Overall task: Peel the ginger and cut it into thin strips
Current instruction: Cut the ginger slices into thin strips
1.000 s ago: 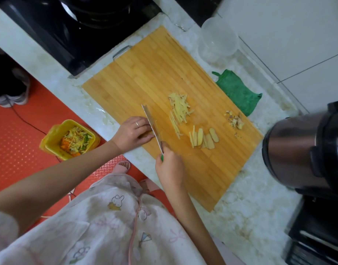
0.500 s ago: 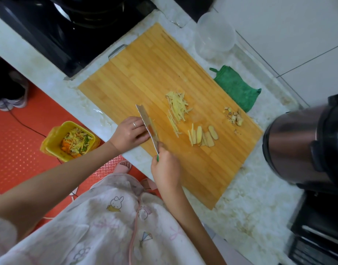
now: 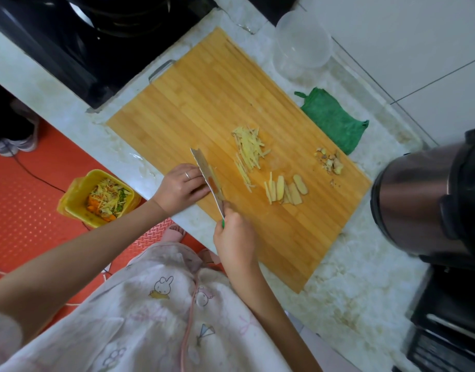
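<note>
A pile of thin ginger strips (image 3: 248, 150) lies near the middle of the bamboo cutting board (image 3: 193, 103). Several ginger slices (image 3: 288, 187) lie in a row to its right. Ginger peel scraps (image 3: 329, 162) sit near the board's right edge. My right hand (image 3: 235, 238) grips the green handle of a knife (image 3: 208, 181), blade on edge over the board's near edge. My left hand (image 3: 181, 185) rests against the blade's left side with fingers extended, a ring on one finger.
A black stove (image 3: 96, 41) is at the upper left, a clear plastic container (image 3: 302, 42) beyond the board, a green cloth (image 3: 334, 119) at its right, and a steel appliance (image 3: 429, 194) at far right. A yellow scrap bin (image 3: 96, 198) stands on the red floor.
Both hands and the knife stay together at the board's near edge; only the camera view has shifted slightly. The ginger pieces have not moved.
</note>
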Motion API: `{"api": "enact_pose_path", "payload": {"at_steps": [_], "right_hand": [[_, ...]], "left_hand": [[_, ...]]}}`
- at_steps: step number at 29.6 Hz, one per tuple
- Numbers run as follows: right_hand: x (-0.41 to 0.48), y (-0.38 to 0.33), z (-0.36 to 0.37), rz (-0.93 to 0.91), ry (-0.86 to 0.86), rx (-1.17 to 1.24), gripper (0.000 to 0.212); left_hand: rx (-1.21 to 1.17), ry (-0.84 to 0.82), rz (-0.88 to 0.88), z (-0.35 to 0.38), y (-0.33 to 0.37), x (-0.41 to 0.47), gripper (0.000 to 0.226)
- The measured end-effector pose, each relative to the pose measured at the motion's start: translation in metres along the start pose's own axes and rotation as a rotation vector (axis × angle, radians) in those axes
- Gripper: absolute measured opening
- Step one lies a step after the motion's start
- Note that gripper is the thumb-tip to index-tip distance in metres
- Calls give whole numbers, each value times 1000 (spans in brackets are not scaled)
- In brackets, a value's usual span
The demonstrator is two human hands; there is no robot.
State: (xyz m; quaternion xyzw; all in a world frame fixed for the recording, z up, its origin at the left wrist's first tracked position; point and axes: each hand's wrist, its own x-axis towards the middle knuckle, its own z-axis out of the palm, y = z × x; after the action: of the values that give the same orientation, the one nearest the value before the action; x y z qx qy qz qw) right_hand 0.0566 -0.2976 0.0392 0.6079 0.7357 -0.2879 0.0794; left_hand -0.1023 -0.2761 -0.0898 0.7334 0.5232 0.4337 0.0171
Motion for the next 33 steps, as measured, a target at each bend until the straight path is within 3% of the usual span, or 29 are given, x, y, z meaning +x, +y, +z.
{"api": "enact_pose_path", "payload": {"at_steps": [15,22,33], "right_hand": [[0,-6,2,23,-7,-91,50],[46,-34,-12,-21,11,-114,44],[8,-6,0,16,-8,-68,50]], "left_hand": [[-25,37,20,3,-3,-2,15],[-10,-11,-30,1,-5,-2,25],[-12,20,-31,1,-4,-3,29]]}}
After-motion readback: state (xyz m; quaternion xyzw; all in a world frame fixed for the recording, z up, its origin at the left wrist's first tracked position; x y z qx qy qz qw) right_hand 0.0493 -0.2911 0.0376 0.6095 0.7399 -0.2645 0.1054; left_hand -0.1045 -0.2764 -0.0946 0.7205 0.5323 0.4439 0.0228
